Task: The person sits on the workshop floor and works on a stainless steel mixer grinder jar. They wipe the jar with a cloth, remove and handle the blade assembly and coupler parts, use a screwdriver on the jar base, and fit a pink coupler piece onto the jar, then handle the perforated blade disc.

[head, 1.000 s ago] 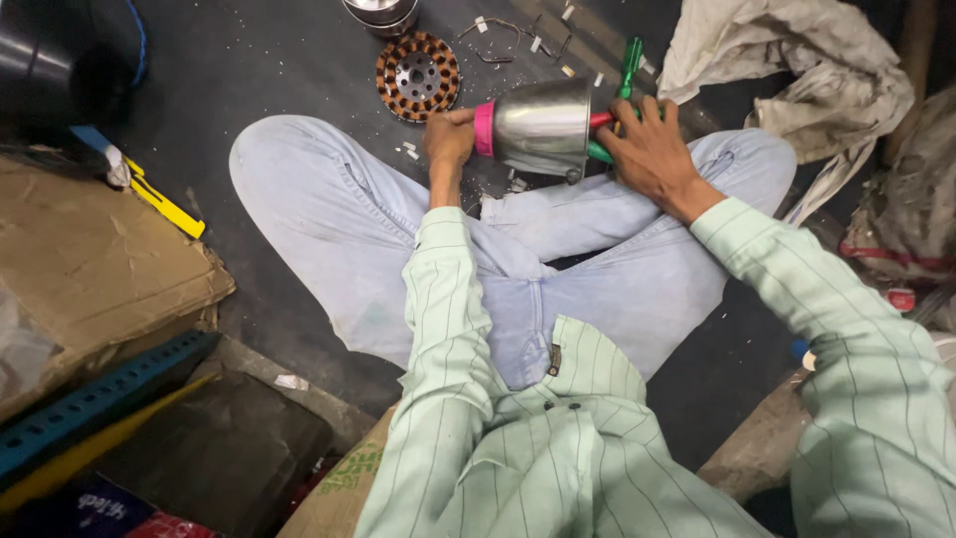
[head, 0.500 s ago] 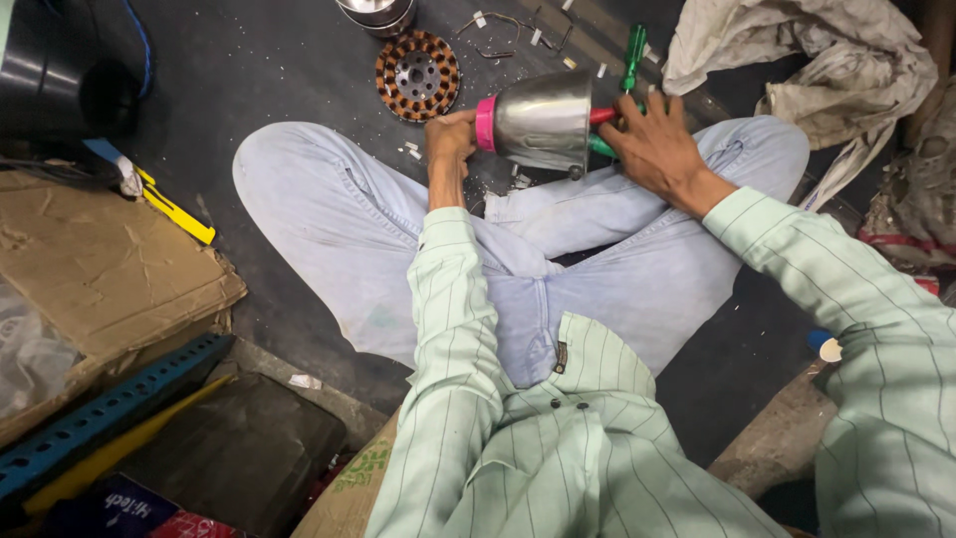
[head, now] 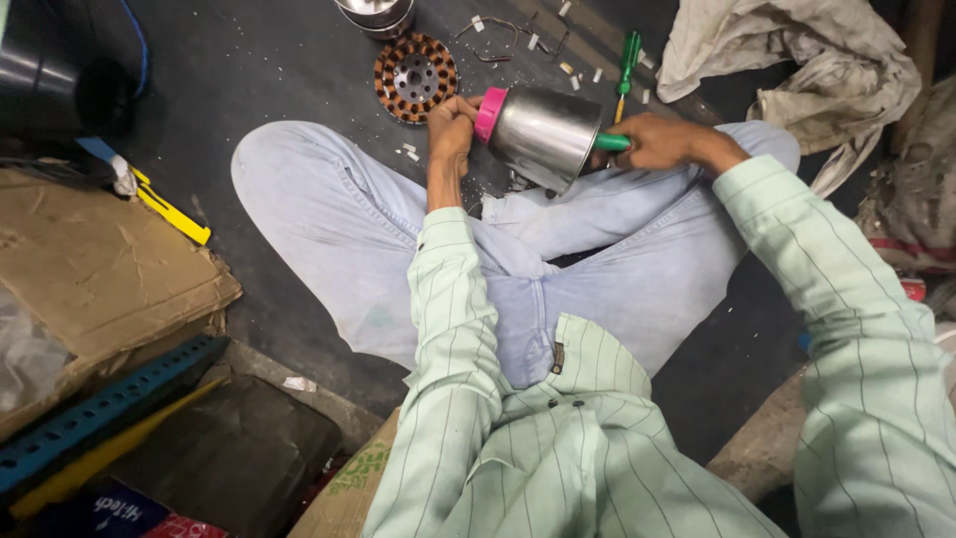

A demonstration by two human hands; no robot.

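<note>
Up at twelve o'clock, the left hand grips the pink rim of a steel cone held over the knees. Right hand clasps its green handle; a copper-wound stator lies at eleven o'clock.

A dim workshop floor, cluttered at every edge

The dark floor is dusty and speckled with small pale scraps. A copper-wound stator lies flat on it, with a shiny metal vessel just beyond at the top edge and a green-handled screwdriver near some bits of wire. To one side sits worn cardboard, a yellow strip beside it, and a perforated blue metal bar lower down. A black container stands in the far corner. Crumpled grey cloth is heaped opposite. Light falls from above, leaving the edges in shadow.
</note>
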